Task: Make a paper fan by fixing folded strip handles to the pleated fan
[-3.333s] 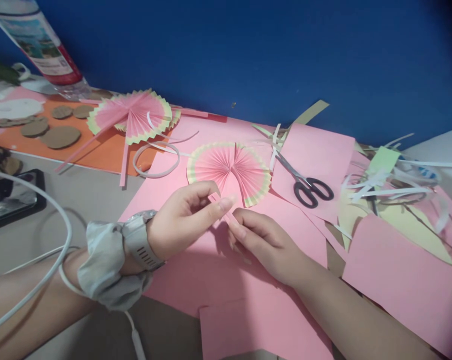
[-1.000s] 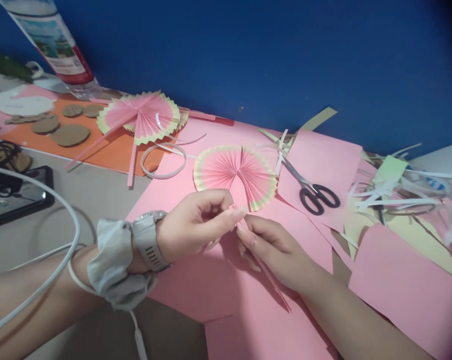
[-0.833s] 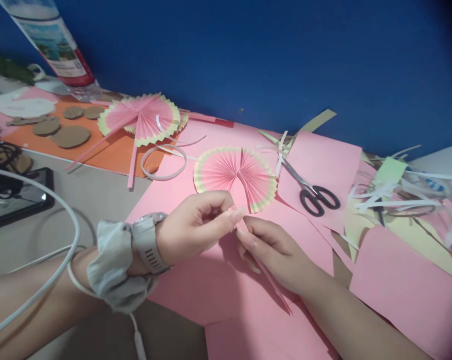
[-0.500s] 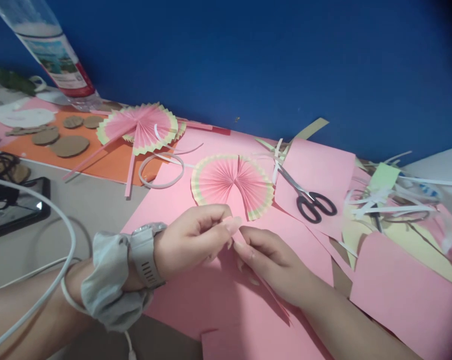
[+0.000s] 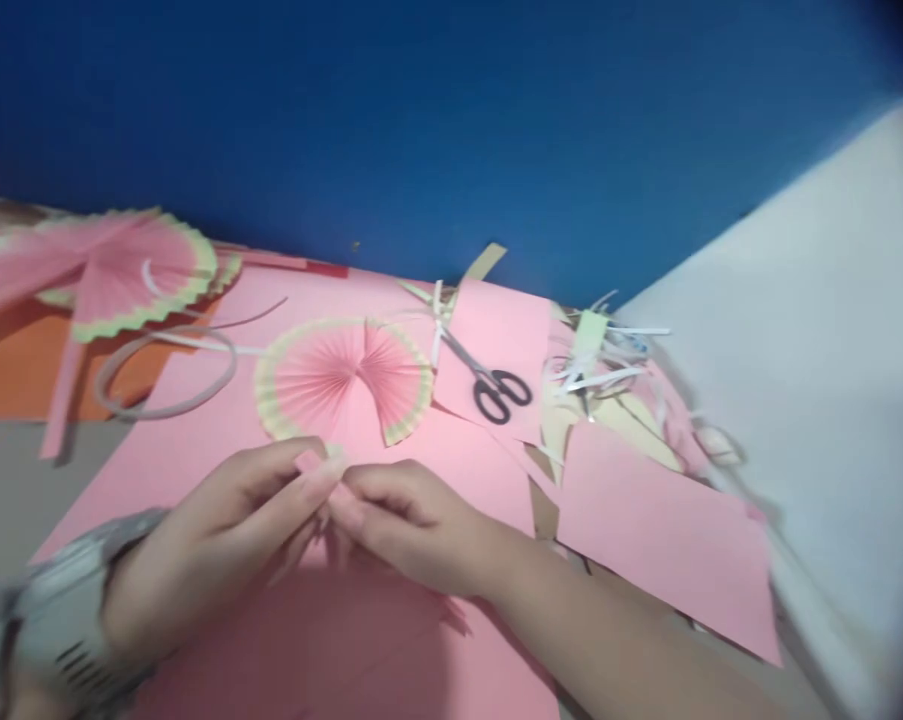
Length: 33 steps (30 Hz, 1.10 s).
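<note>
My left hand (image 5: 252, 520) and my right hand (image 5: 413, 525) meet over pink paper, both closed in a pinch. Between their fingertips is a narrow pink paper strip (image 5: 310, 461), mostly covered by the fingers; its far end pokes out below my right hand. Just beyond the fingers lies a pleated paper fan (image 5: 316, 370), pink with a pale yellow-green rim, spread round with a gap at its front. Large pink paper sheets (image 5: 488, 480) lie beneath the fan and hands. Black-handled scissors (image 5: 488, 385) rest on a smaller pink sheet to the fan's right.
At the left, another pleated fan (image 5: 143, 265) with pink strip handles lies over orange paper (image 5: 16, 385), near a pale ring-shaped loop (image 5: 166, 372). Paper scraps (image 5: 601, 365) and a pink sheet (image 5: 661, 535) are at the right. A blue panel (image 5: 421, 130) and white wall (image 5: 818, 330) stand behind.
The view has swung to the right, so the items appear farther left, and the bottle and phone are out of sight. Both hands still pinch the strip, fingertips now closer together.
</note>
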{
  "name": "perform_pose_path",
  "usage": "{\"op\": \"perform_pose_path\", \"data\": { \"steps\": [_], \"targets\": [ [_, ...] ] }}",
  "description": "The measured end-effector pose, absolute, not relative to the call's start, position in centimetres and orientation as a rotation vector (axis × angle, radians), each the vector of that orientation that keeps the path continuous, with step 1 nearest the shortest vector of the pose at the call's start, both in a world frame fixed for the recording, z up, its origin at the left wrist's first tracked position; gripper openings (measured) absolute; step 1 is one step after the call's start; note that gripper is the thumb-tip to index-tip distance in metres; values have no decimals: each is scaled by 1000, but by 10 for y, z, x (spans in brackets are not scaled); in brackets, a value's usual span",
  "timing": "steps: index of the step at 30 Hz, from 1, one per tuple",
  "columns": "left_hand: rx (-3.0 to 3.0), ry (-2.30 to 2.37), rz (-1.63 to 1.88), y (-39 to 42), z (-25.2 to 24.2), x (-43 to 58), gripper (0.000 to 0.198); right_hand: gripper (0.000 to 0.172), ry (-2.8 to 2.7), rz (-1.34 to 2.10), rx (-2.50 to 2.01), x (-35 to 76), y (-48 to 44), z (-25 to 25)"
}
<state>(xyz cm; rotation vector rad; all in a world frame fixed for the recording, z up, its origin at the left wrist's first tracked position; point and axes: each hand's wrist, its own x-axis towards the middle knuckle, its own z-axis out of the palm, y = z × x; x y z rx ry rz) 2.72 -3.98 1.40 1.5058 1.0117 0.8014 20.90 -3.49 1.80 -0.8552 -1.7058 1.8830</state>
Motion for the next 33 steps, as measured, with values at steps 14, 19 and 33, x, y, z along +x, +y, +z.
{"op": "perform_pose_path", "data": {
  "steps": [14,19,33],
  "targets": [
    [1204,989,847,-41,9,29,40,42,-1604,1951,-947,204,-38,15],
    [1084,924,888,-39,8,30,40,42,-1614,1962,-1041,204,-38,14],
    [1216,1008,907,-38,13,30,38,41,-1630,2015,-1019,206,-40,15]
  ]
}}
